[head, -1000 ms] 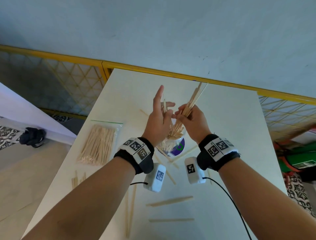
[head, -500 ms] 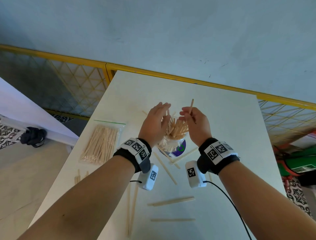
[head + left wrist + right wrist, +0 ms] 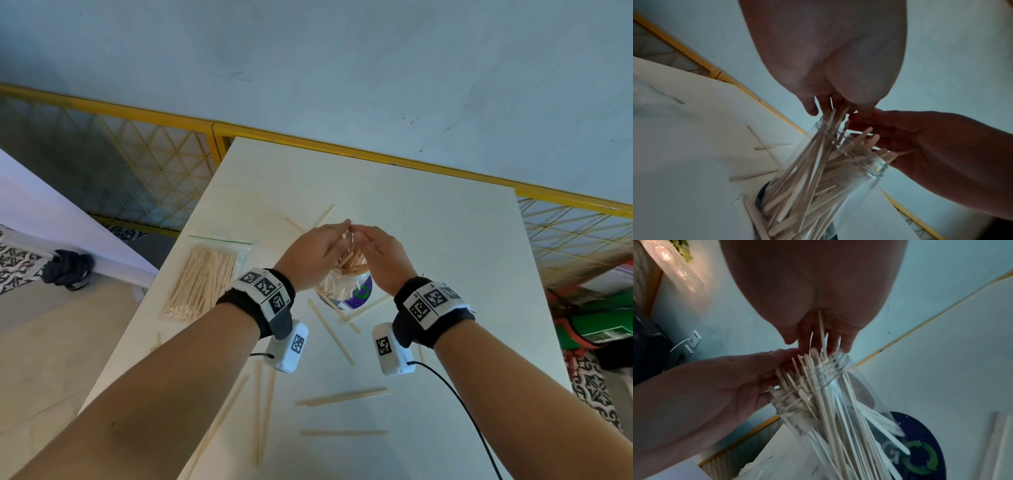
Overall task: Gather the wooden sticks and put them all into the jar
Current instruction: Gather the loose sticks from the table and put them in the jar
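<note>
Both hands have dropped from a raised spread to a tent over the jar, and the stick once lifted by the right hand (image 3: 378,260) is down among the rest. White table (image 3: 445,260) runs bare toward its far yellow-railed edge, while loose sticks (image 3: 342,397) litter the near side and a bag of sticks (image 3: 202,279) lies by the left edge. Mid-table, the glass jar (image 3: 346,291) stands crammed with sticks, their tips poking above the rim against the straight fingers of the left hand (image 3: 313,255) and right hand, fingertips meeting; neither seems to grip anything, though the wrist views are dim.
</note>
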